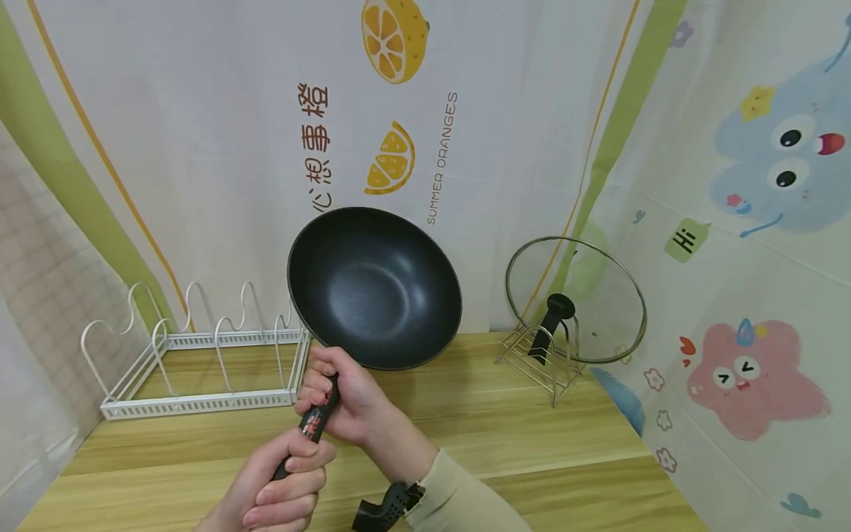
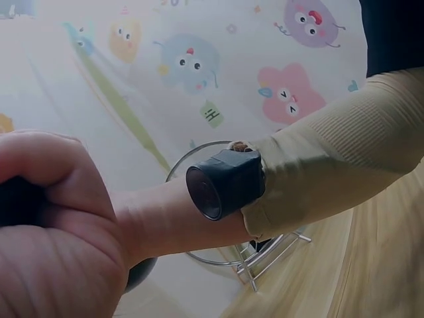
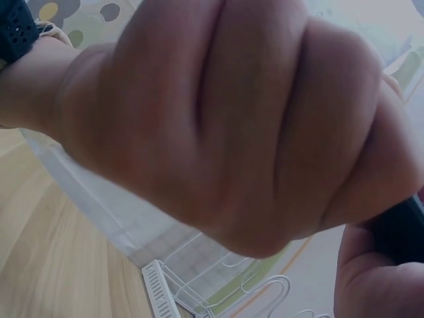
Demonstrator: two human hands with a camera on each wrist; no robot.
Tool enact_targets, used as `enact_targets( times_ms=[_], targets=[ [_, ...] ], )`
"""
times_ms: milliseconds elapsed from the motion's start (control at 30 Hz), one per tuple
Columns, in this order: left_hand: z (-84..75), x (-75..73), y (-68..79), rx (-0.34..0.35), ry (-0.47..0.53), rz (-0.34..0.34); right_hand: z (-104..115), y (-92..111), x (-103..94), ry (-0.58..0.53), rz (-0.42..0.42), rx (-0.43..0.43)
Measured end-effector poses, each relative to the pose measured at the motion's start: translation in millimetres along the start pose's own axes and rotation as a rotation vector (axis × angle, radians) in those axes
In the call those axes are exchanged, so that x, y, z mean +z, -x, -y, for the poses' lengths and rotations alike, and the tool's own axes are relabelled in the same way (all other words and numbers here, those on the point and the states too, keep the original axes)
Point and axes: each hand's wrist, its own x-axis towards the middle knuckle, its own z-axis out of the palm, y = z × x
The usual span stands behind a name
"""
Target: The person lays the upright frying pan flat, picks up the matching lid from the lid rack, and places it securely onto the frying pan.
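Note:
Raised and tilted with its dark inside facing me, a black wok point(image 1: 372, 288) is held by both hands on its handle point(image 1: 318, 414). My right hand point(image 1: 349, 395) wraps round the handle close to the pan. Lower down, nearer the handle's end, my left hand point(image 1: 286, 484) grips it with curled fingers. Part of the handle shows between the two fists; the rest is hidden. In the right wrist view, curled fingers fill most of the picture, while the pan itself is out of sight there.
A white metal rack point(image 1: 199, 405) with curved wire dividers stands at the left on the wooden table point(image 1: 465, 443). At the right, a glass lid point(image 1: 614, 310) with a metal rim leans upright in a small wire stand point(image 1: 555, 384). Printed curtains point(image 1: 233, 148) hang behind.

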Motion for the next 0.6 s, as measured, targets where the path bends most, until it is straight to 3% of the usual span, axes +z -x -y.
enact_targets(
  times_ms=[600],
  targets=[
    [-5.6, -7.6, -13.6, -0.068, 0.078, 0.183, 4, 6, -10.9, -0.224, 0.107, 0.021]
  ],
)
